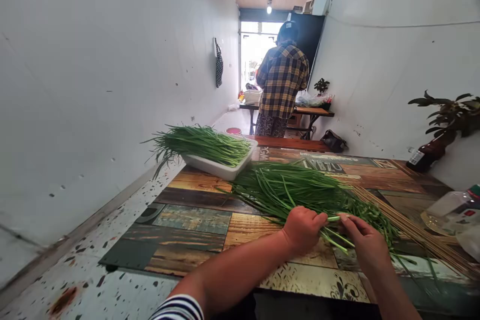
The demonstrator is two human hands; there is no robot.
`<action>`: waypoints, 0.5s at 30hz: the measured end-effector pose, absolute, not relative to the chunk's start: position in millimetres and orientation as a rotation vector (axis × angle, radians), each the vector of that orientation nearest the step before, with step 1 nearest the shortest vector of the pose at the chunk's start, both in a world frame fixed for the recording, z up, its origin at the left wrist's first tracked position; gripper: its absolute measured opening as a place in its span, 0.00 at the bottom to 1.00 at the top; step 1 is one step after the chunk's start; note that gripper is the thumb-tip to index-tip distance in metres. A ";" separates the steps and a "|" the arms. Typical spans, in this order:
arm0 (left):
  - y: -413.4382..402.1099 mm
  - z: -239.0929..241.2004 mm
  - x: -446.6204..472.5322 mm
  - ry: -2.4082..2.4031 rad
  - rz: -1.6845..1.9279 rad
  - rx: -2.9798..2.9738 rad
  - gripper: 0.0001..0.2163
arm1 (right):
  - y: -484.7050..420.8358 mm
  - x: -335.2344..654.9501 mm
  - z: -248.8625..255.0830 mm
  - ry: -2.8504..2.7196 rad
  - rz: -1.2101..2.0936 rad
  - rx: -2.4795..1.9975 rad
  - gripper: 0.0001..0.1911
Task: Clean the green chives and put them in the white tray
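1. Striped sleeve [180, 307] nearest me, my left hand [304, 229] closes round a few green stems [343, 248]; my right hand [367, 245] pinches near their pale ends.
2. Loose greens [285, 185] lie on the table [191, 217] just beyond; I judge these still left to do.
3. Aligned greens [210, 144] heap the white tray [225, 172], apparently the finished share.

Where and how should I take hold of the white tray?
For the tray, probably set your grip on the bare rim at the right end, from above: the greens hang over the left end. A second grip on the near wall could steady it.
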State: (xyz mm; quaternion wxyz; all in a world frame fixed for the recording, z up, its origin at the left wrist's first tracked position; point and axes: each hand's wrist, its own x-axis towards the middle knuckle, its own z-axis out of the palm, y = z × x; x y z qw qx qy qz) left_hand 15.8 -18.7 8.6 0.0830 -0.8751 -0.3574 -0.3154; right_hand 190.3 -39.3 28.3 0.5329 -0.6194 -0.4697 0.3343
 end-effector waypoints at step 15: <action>-12.6 -1.0 18.9 -1.052 -0.956 -2.636 0.07 | -39.2 185.6 31.6 -1.092 0.810 -1.429 0.16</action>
